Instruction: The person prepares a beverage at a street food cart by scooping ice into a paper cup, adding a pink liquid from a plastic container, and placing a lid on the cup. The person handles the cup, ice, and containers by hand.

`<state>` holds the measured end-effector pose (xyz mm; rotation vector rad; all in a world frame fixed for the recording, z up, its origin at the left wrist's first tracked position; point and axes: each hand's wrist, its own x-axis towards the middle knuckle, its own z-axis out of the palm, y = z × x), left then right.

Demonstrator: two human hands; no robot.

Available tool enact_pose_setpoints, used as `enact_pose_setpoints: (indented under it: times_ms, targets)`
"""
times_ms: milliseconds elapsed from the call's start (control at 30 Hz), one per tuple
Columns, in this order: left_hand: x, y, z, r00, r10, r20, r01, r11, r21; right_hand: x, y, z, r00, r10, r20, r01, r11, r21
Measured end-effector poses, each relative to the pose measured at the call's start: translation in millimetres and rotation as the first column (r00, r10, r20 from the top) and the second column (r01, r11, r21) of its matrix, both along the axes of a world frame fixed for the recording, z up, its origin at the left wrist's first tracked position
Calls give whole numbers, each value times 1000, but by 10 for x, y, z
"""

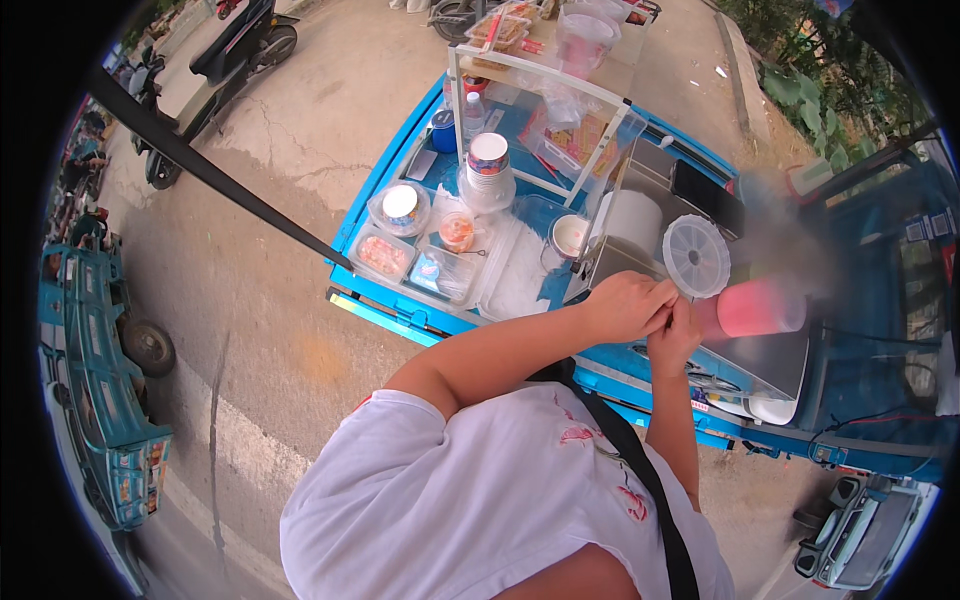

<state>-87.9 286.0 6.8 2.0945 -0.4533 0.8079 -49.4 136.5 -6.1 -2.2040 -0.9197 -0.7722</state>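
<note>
My left hand (630, 304) and my right hand (677, 336) meet at the fingertips, fingers bent; whether anything thin is between them cannot be told. Just beyond them is a round translucent ribbed plastic lid (697, 256), its rim close to my fingers. To their right a translucent container with pink contents (754, 307) is partly blurred by steam or haze. A metal box-like unit (757, 360) lies under this area. Behind my left hand stand a white roll or cylinder (632, 219) and a small white tub (568, 235).
Blue cart with clear tubs of pinkish food (382, 253), a paper-cup stack (488, 154), a lidded cup (457, 231), a blue jar (444, 131) and a clear framed screen (544, 71). A dark phone (705, 196) lies beyond the lid. A dark pole (217, 169) slants at left; parked vehicles stand around.
</note>
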Motion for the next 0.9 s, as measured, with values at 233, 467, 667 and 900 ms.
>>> enact_pose_setpoints:
  times_ms: [233, 467, 667, 900]
  targets:
    - [8, -7, -3, 1000, 16, 18, -16, 1000, 3, 20, -38, -11, 1000, -11, 0, 11, 1000, -23]
    - [22, 13, -23, 999, -6, -42, 4, 999, -38, 37, 1, 14, 1000, -2, 29, 3, 1000, -22]
    - [24, 38, 2, 996, -60, -63, 51, 989, -136, 30, 1, 28, 999, -4, 45, 6, 999, -50]
    - [89, 832, 420, 979, 19, -204, -153, 730, -667, 12, 24, 77, 1000, 0, 28, 1, 999, -39]
